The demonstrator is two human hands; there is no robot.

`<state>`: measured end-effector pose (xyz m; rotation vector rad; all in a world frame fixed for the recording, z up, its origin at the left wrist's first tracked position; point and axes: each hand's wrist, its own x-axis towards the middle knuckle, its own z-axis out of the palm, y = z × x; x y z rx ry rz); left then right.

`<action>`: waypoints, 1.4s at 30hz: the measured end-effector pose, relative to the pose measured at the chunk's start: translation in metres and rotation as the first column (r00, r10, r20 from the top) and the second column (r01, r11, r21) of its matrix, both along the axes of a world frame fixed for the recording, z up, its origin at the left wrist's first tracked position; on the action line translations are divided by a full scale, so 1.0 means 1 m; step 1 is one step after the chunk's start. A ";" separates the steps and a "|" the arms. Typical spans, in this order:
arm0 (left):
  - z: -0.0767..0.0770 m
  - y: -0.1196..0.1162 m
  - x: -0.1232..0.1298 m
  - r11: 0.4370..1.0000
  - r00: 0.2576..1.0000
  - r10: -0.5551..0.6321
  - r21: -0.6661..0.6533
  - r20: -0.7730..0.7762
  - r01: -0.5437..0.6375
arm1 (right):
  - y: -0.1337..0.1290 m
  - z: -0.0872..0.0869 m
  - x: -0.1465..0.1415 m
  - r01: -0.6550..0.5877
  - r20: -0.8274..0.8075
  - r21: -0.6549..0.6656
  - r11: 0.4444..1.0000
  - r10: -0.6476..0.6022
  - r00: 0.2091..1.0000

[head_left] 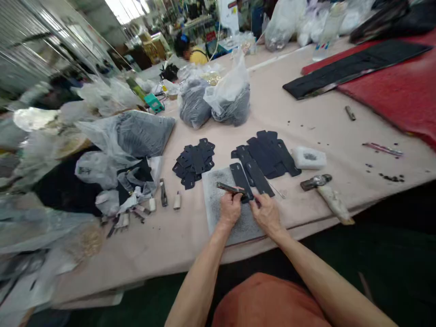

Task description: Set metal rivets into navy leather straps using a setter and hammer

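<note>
Over a speckled grey board (218, 204) at the table's front edge, my left hand (230, 208) is closed round a dark metal tool (227, 187), which lies across a black strip (239, 175). My right hand (266, 212) is pinched at the lower end of that strip; anything between its fingertips is too small to name. Another black strip (260, 178) lies just beyond the right hand. Behind are a large pile of black pieces (269, 154) and, to the left, a smaller pile (195, 159).
A hammer (335, 204) and a white block (309, 158) lie right. Small bottles (177, 201) and a metal tool (163, 193) stand or lie left. Filled plastic bags (231, 100) line the back. A red sheet (391, 86) covers the far right. A person (198, 55) is in the background.
</note>
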<state>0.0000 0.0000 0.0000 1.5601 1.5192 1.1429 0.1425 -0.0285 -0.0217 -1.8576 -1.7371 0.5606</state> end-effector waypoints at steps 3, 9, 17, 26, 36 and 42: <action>-0.005 -0.003 -0.001 0.999 0.999 -0.022 0.042 -0.042 0.024 | 0.000 -0.001 0.000 0.009 -0.009 -0.001 1.000 -0.009 1.000; -0.012 -0.003 0.001 0.995 0.997 -0.056 0.081 -0.043 0.059 | 0.001 0.000 0.000 0.002 -0.095 -0.004 1.000 -0.002 0.995; -0.009 -0.002 0.002 0.995 0.996 -0.059 0.071 -0.068 0.063 | 0.003 0.006 0.004 -0.098 -0.131 0.058 0.993 0.105 0.986; -0.006 -0.002 0.002 0.999 0.995 -0.032 0.016 -0.092 0.033 | 0.008 0.000 0.014 -0.091 -0.299 0.034 0.995 0.097 0.949; -0.008 -0.002 0.004 0.995 0.985 -0.027 0.090 -0.170 0.043 | 0.012 -0.006 0.016 -0.137 -0.257 0.011 0.990 0.135 0.957; -0.012 -0.003 0.005 0.983 0.971 -0.031 0.170 -0.238 0.073 | 0.011 -0.007 0.015 -0.148 -0.244 0.010 0.989 0.146 0.959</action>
